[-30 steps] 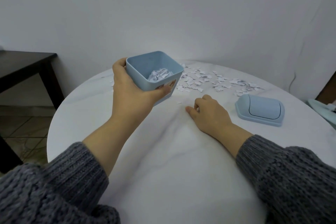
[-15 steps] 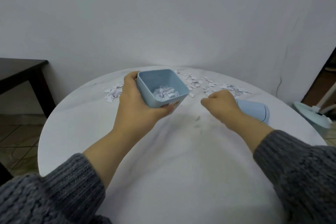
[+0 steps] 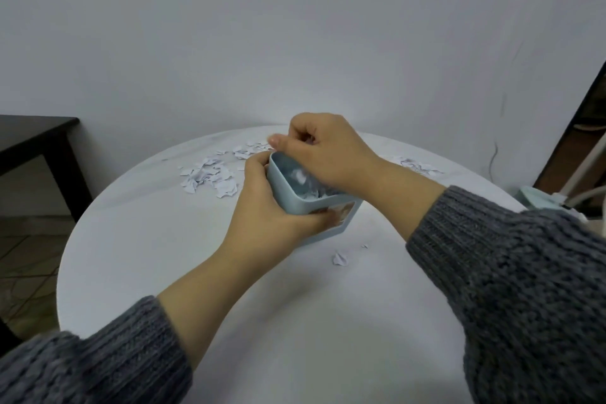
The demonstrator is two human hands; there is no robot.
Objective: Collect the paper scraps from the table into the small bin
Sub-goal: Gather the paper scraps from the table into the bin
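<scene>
We have one view only, a wide-angle camera worn on the head, looking forward and down across the round white table [image 3: 137,272] toward the pale wall [image 3: 295,26] on the far side. It sits close: both grey sleeves enter from the near edge, and the left hand [image 3: 272,203] and right hand [image 3: 328,151] meet near centre frame. Straight lines bow toward the frame edges; no second view overlaps.

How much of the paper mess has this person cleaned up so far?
Partly done. The small bin, held in the left hand, already has scraps inside. The right hand is curled over its opening. Still left: a heap at far left, bits at far right and one near scrap.
</scene>
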